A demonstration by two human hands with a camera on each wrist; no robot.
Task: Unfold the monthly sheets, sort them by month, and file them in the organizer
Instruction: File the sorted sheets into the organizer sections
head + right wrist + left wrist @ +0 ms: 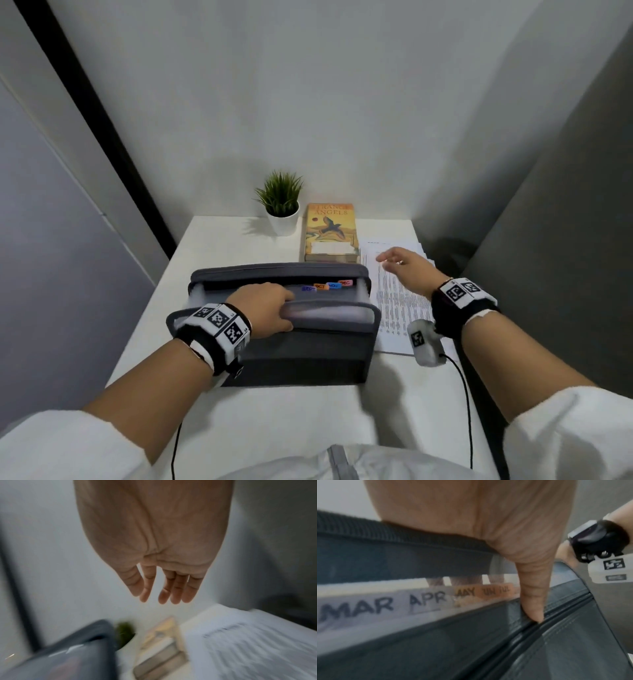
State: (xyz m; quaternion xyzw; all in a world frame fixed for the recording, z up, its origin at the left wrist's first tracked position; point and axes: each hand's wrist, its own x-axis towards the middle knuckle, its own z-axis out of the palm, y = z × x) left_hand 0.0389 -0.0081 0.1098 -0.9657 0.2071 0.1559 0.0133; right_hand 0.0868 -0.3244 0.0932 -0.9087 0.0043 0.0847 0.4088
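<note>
The grey organizer (301,346) stands open at the centre of the head view on the white worktop (219,246), its month tabs (327,286) showing at the upper right of its opening. The left hand (265,308) grips the organizer's near rim, fingers hooked inside and thumb outside. In the left wrist view the thumb (534,601) presses on the zip edge, and tabs reading MAR, APR and MAY run across the middle of the frame.

The sheets (400,301) lie flat in a stack just right of the organizer. The right hand (402,263) hovers over their far end with straight, spread fingers (176,588), holding nothing; its wrist view is blurred.

A book (330,233) lies behind the organizer, with a potted plant (281,205) to its left.
</note>
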